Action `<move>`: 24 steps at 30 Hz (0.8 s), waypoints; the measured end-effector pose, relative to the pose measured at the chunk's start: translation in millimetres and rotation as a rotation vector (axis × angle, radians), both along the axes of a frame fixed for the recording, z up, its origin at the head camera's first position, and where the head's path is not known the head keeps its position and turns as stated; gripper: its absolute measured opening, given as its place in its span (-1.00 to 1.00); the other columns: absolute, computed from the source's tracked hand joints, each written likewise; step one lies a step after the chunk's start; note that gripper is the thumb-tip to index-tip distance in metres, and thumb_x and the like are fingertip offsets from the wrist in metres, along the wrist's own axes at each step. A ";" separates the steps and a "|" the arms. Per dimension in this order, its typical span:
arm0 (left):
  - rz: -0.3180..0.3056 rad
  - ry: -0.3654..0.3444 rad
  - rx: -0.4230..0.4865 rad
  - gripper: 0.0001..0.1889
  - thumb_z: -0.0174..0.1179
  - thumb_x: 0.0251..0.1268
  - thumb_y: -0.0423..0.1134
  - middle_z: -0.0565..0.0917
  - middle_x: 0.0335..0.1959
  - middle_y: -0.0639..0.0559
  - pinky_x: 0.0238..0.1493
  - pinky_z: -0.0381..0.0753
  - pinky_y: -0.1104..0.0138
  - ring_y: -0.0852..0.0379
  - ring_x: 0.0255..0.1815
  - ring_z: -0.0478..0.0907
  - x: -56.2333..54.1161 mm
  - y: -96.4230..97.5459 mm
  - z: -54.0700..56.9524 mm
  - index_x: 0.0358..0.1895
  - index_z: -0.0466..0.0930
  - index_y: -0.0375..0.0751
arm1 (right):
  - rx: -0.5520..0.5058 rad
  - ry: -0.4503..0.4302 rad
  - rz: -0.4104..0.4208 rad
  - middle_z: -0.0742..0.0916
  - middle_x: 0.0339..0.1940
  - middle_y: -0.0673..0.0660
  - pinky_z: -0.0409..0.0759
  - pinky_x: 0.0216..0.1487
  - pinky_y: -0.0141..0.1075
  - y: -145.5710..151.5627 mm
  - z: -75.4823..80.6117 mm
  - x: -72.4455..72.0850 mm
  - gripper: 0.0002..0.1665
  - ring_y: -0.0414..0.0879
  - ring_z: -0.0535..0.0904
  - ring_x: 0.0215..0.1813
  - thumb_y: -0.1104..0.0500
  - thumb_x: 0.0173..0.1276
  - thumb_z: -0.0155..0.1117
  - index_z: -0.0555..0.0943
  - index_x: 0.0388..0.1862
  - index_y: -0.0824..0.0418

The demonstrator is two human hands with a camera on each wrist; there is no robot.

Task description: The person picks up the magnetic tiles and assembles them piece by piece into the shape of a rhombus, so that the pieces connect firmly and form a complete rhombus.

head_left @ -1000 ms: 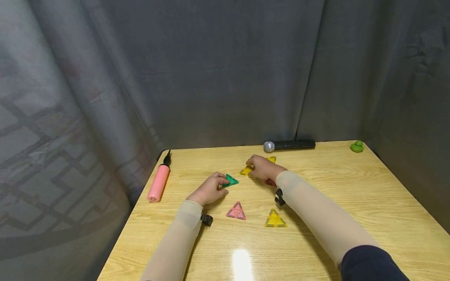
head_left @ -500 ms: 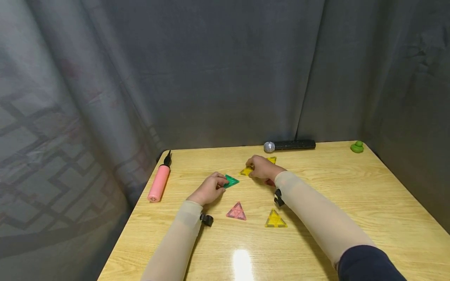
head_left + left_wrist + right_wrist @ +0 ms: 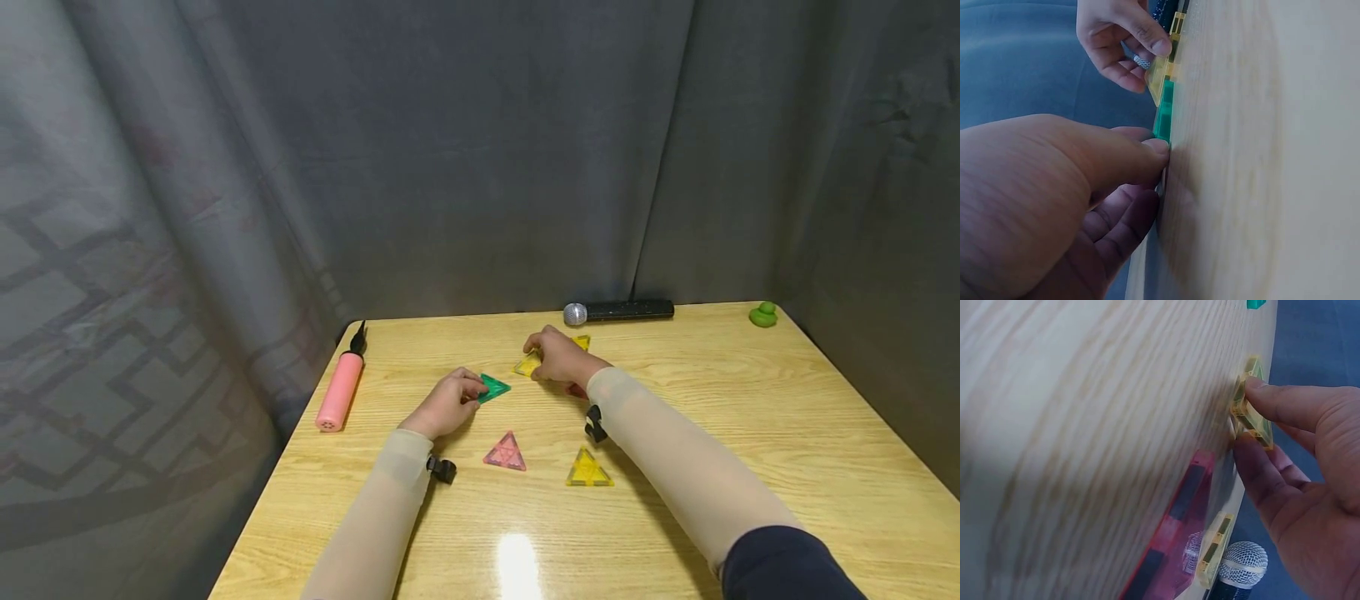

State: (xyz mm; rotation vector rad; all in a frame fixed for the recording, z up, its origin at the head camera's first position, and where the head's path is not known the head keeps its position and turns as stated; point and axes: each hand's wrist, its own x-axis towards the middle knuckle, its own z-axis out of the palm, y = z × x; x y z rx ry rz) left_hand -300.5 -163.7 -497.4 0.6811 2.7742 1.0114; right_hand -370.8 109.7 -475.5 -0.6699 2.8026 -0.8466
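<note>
My left hand pinches a corner of a translucent green triangular magnetic tile lying on the table, its thumb on the near side in the left wrist view. Farther right, my right hand holds a yellow triangular magnetic tile between thumb and fingers. In the right wrist view this yellow tile sits at the tabletop, partly covered by the thumb. A red tile lies under the right wrist, mostly hidden in the head view. Another yellow tile shows behind that hand.
Nearer me lie a pink triangular tile and a yellow one. A pink hand pump lies at the left edge, a black microphone along the back. Toward the back right corner sits a small green figure.
My left thumb has drawn in closer to the fingers at the green tile. The right fingers have lifted slightly, showing more of the yellow tile. The other things have stayed put.
</note>
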 end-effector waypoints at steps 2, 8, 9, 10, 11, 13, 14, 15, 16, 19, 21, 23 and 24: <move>-0.001 0.002 0.001 -0.67 0.26 0.48 -0.49 0.53 0.20 0.04 0.07 0.65 0.25 0.12 0.05 0.56 -0.5 -0.5 -0.9 0.23 0.71 -0.27 | -0.011 -0.007 -0.005 0.51 0.07 0.23 0.57 0.01 -0.13 -0.2 -0.2 0.0 -0.37 0.00 0.51 -0.13 0.28 0.23 0.64 0.64 0.28 0.28; -0.002 0.001 0.008 -0.68 0.27 0.48 -0.46 0.53 0.20 0.04 0.08 0.66 0.27 0.12 0.06 0.57 -2.5 -2.3 -1.5 0.23 0.71 -0.26 | -0.017 -0.036 -0.012 0.53 0.04 0.25 0.56 -0.05 -0.15 -1.0 -0.6 -4.6 -0.25 0.00 0.50 -0.16 0.26 0.24 0.64 0.54 0.39 0.30; -0.003 0.002 0.010 -0.68 0.27 0.48 -0.46 0.53 0.19 0.04 0.08 0.66 0.27 0.12 0.06 0.57 -2.7 -2.2 -1.4 0.23 0.71 -0.26 | -0.018 -0.045 -0.011 0.55 0.03 0.25 0.56 -0.06 -0.15 -0.9 -0.7 -5.6 -0.22 0.00 0.50 -0.17 0.25 0.25 0.63 0.52 0.41 0.30; -0.004 0.003 0.012 -0.68 0.27 0.48 -0.46 0.53 0.19 0.04 0.07 0.66 0.27 0.12 0.06 0.57 -2.8 -2.2 -1.6 0.23 0.71 -0.27 | -0.019 -0.054 -0.010 0.57 0.00 0.25 0.55 -0.08 -0.15 -0.5 -0.9 -6.1 -0.20 0.00 0.50 -0.18 0.25 0.25 0.63 0.50 0.43 0.30; -0.005 0.003 0.014 -0.68 0.27 0.48 -0.47 0.53 0.19 0.03 0.07 0.66 0.27 0.11 0.06 0.57 -2.6 -2.1 -1.5 0.22 0.71 -0.27 | -0.022 -0.064 -0.008 0.59 -0.02 0.24 0.55 -0.10 -0.15 -0.1 -1.2 -6.6 -0.18 0.00 0.50 -0.18 0.25 0.26 0.62 0.48 0.45 0.30; -0.009 0.005 0.018 -0.68 0.27 0.47 -0.47 0.53 0.19 0.02 0.07 0.66 0.27 0.10 0.06 0.58 -1.9 -2.0 -1.9 0.22 0.71 -0.29 | -0.025 -0.085 -0.006 0.63 -0.03 0.23 0.56 -0.09 -0.14 0.4 -2.1 -6.8 -0.16 0.01 0.52 -0.16 0.25 0.27 0.61 0.44 0.48 0.29; -0.008 0.004 0.018 -0.68 0.27 0.47 -0.48 0.53 0.18 0.02 0.08 0.66 0.27 0.10 0.06 0.58 -1.8 -1.9 -2.0 0.22 0.71 -0.29 | -0.032 -0.098 -0.012 0.64 -0.02 0.21 0.57 -0.08 -0.13 0.7 -2.4 -6.3 -0.15 0.01 0.53 -0.14 0.25 0.28 0.61 0.44 0.49 0.27; -0.009 0.003 0.019 -0.68 0.27 0.47 -0.48 0.53 0.18 0.02 0.08 0.66 0.27 0.10 0.06 0.58 -1.7 -1.9 -2.1 0.22 0.71 -0.29 | -0.038 -0.105 -0.012 0.64 -0.01 0.21 0.58 -0.06 -0.13 1.0 -2.3 -6.0 -0.16 0.01 0.54 -0.11 0.26 0.28 0.61 0.44 0.49 0.27; -0.010 0.003 0.017 -0.68 0.28 0.47 -0.48 0.53 0.18 0.02 0.08 0.66 0.28 0.11 0.06 0.58 -1.6 -1.9 -2.3 0.22 0.71 -0.29 | -0.042 -0.108 -0.015 0.65 -0.01 0.20 0.59 -0.05 -0.12 1.4 -2.1 -5.5 -0.16 0.01 0.55 -0.10 0.26 0.28 0.61 0.44 0.48 0.27; -0.013 0.006 0.018 -0.69 0.28 0.46 -0.48 0.54 0.18 0.02 0.06 0.66 0.29 0.11 0.04 0.58 -2.3 -2.2 -2.6 0.21 0.71 -0.30 | -0.049 -0.100 -0.019 0.65 -0.02 0.20 0.60 -0.03 -0.10 2.5 -0.3 -4.1 -0.22 0.02 0.57 -0.09 0.28 0.28 0.59 0.48 0.45 0.27; -0.016 0.008 0.022 -0.69 0.28 0.46 -0.48 0.54 0.18 0.02 0.06 0.66 0.29 0.12 0.04 0.58 -2.9 -2.3 -2.5 0.20 0.71 -0.31 | -0.049 -0.087 -0.019 0.65 -0.06 0.20 0.61 -0.06 -0.12 3.4 0.5 -3.7 -0.29 0.01 0.57 -0.14 0.31 0.31 0.56 0.51 0.41 0.28; -0.016 0.006 0.028 -0.69 0.29 0.45 -0.49 0.54 0.20 0.01 0.06 0.66 0.29 0.12 0.04 0.58 -3.3 -2.1 -2.1 0.20 0.72 -0.31 | -0.056 -0.083 -0.019 0.64 -0.10 0.19 0.61 -0.12 -0.14 4.4 0.5 -3.5 -0.37 0.00 0.56 -0.21 0.33 0.34 0.50 0.54 0.37 0.28; -0.017 0.005 0.028 -0.69 0.29 0.45 -0.49 0.54 0.21 0.01 0.06 0.66 0.29 0.12 0.04 0.58 -3.4 -2.0 -1.8 0.19 0.72 -0.32 | -0.060 -0.078 -0.018 0.64 -0.12 0.18 0.60 -0.15 -0.16 4.6 0.4 -3.6 -0.41 -0.01 0.56 -0.23 0.34 0.35 0.48 0.56 0.34 0.28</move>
